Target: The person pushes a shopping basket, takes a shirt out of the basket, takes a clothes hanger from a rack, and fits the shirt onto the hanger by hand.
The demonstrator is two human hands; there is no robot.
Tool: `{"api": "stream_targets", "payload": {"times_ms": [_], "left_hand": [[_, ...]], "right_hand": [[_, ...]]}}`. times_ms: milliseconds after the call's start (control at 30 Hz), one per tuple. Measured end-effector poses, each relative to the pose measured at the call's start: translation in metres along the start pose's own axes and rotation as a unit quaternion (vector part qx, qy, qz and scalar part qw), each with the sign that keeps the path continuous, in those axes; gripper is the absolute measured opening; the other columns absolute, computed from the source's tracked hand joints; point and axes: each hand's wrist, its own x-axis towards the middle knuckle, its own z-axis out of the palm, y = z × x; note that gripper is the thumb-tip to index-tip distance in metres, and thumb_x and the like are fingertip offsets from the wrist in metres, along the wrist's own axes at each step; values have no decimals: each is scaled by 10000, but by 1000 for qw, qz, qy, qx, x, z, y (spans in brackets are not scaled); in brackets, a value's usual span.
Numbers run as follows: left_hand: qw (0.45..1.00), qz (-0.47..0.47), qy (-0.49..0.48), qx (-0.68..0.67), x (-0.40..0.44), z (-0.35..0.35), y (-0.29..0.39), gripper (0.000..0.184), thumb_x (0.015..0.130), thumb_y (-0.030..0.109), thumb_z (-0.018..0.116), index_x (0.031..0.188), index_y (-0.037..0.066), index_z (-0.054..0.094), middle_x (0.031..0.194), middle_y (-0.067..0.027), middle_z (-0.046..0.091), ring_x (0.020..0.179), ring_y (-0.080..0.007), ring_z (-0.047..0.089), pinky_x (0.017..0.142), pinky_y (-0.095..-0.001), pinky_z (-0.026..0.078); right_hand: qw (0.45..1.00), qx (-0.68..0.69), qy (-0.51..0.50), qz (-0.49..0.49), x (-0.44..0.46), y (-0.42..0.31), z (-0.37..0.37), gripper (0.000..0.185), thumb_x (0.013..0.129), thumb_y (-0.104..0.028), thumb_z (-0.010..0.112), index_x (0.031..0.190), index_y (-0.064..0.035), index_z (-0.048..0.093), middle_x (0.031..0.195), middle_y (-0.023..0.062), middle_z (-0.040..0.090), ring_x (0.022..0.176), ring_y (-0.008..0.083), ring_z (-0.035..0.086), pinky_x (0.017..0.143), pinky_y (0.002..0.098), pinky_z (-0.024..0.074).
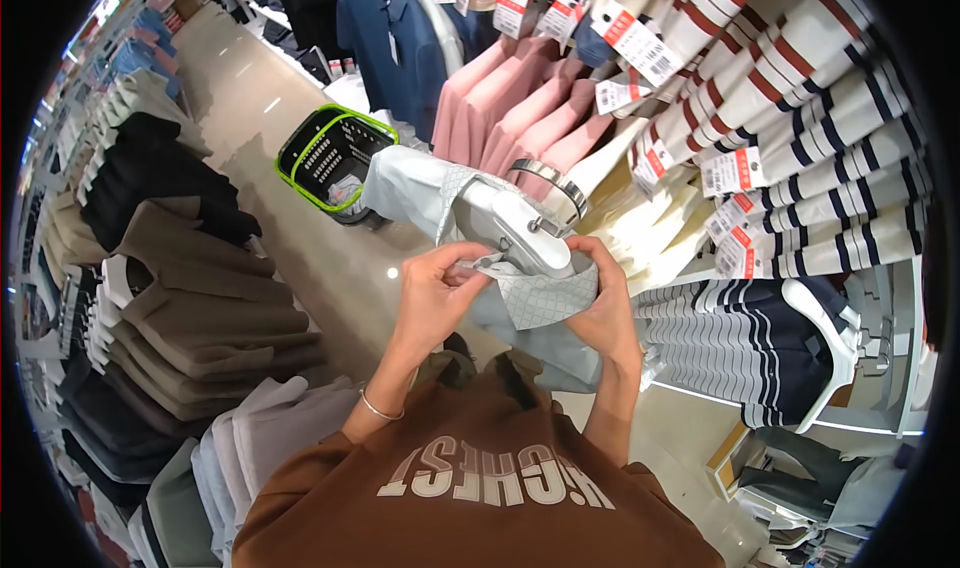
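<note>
A light grey patterned shirt [545,303] hangs on a white hanger [520,233] in front of me, its collar towards my body. My left hand [435,293] pinches the left edge of the collar between thumb and fingers. On the other side my right hand [605,298] grips the right part of the collar, its fingers curled behind the cloth. The hanger's neck lies between the two hands, and the hanger's metal part shows near its middle. A pale sleeve [400,183] stretches out to the upper left.
A black basket with a green rim [291,180] stands on the aisle floor [225,88]. Pink shirts [535,98] and striped shirts [790,68] with red-and-white tags hang ahead and right. Brown shirts [190,308] hang at left. A navy striped shirt [740,338] hangs at right.
</note>
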Motion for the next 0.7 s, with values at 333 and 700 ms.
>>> {"api": "stream_targets", "payload": {"times_ms": [333,700], "left_hand": [[1000,-4,3,-24,30,-40,-11,173,799,-42,677,964,-32,623,839,-103,718,757,-104,679,628,-205,531],[999,-1,24,-27,96,-63,-6,249,795,-77,659,1020,-21,567,863,-93,709,766,-114,674,664,-224,552]], "right_hand": [[999,-12,-49,6,48,-3,30,520,652,-47,803,1101,-45,542,943,19,588,837,65,534,745,217,444],[994,23,-92,-44,137,10,38,517,652,-2,789,1107,-47,548,971,9,599,889,72,548,775,217,446]]}}
